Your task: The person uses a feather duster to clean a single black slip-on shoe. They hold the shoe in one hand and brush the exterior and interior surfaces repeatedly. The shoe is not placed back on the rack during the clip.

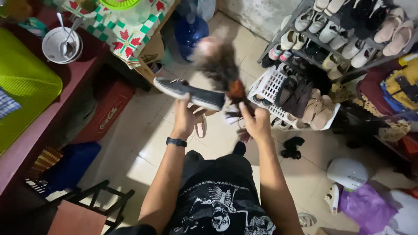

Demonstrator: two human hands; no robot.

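Note:
My left hand (186,116) holds a dark slip-on shoe with a white sole (188,92), lifted sideways in front of me. A feather duster (221,65) with dark and pale feathers is gripped in my right hand (256,122) by its handle. The duster's blurred head lies against the shoe's right end. A black band sits on my left wrist (176,142).
A metal shoe rack (344,39) full of shoes stands at right, with a white basket of sandals (278,89) below it. A blue water jug (190,31) is ahead. A red crate (109,114), dark table (43,109) and chair (87,206) are at left. A white helmet (347,173) lies at right.

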